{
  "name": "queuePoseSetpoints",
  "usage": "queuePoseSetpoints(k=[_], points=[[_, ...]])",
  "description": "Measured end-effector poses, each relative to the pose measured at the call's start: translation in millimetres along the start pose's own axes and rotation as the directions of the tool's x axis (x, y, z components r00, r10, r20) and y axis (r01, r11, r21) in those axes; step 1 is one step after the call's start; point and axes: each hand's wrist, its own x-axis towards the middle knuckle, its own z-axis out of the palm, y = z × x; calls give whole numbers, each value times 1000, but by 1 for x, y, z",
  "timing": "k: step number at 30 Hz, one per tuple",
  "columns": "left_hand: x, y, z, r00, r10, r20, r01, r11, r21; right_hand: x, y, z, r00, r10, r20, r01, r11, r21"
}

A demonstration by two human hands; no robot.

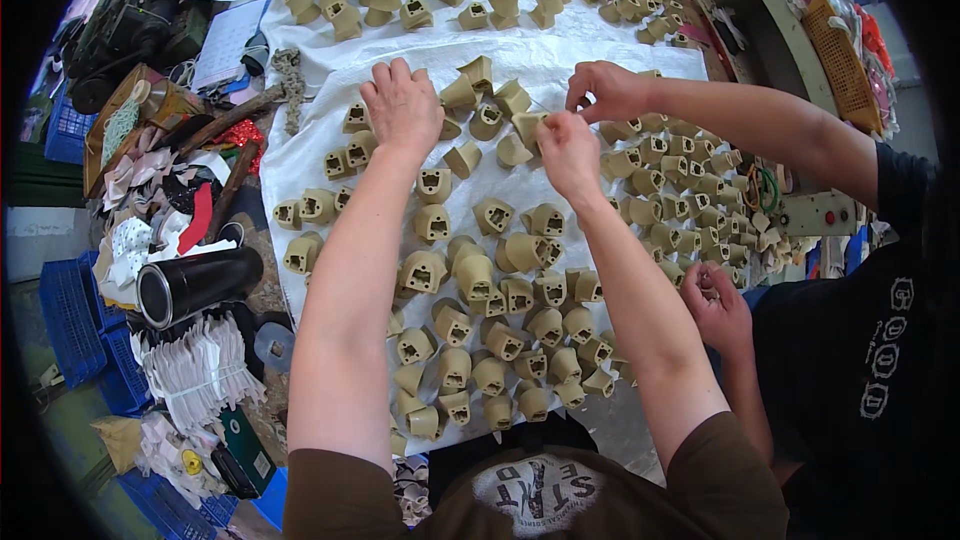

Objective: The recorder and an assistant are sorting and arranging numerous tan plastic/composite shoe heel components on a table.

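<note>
Many olive-tan hollow blocks, shaped like shoe heels, are spread over a white sheet (480,55). Toward the far left of the group is my left hand (403,112), its fingers curled down and bunched; their tips and anything in them are hidden. A tan heel block (357,118) lies just beside it. My right hand (571,153) is closed, thumb and fingers pinched at the edge of another tan heel block (528,128). Several tilted heel blocks (486,120) lie between my hands, some showing square openings and small round holes.
At the right, a co-worker's one hand (612,90) reaches close above my right hand; the other (718,310) is nearer their body. Left stand a black cylinder (200,286), a bundled white stack (200,365) and blue crates (75,320). A grey-green machine housing (775,30) is far right.
</note>
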Motion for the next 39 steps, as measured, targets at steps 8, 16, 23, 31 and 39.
queuePoseSetpoints(k=[8, 16, 23, 31, 39], points=[[2, -29, -34, 886, -407, 220, 455, 679, -576, -64, -20, -73, 996, 40, -78, -19, 966, 257], [-122, -30, -113, 981, -35, 191, 175, 592, -787, -165, -3, -104, 973, -200, 111, 198, 980, 25], [-234, -21, -142, 947, 129, 294, 87, 779, -621, -186, -1, -96, 928, -284, 243, 341, 910, -236], [-267, -2, -115, 952, 125, 278, 8, 901, -433, -186, -21, -105, 932, -326, 157, 355, 908, -223], [-257, -10, -113, 968, 182, 173, -70, 857, -511, -98, -15, -71, 946, 63, 317, -127, 974, 187]])
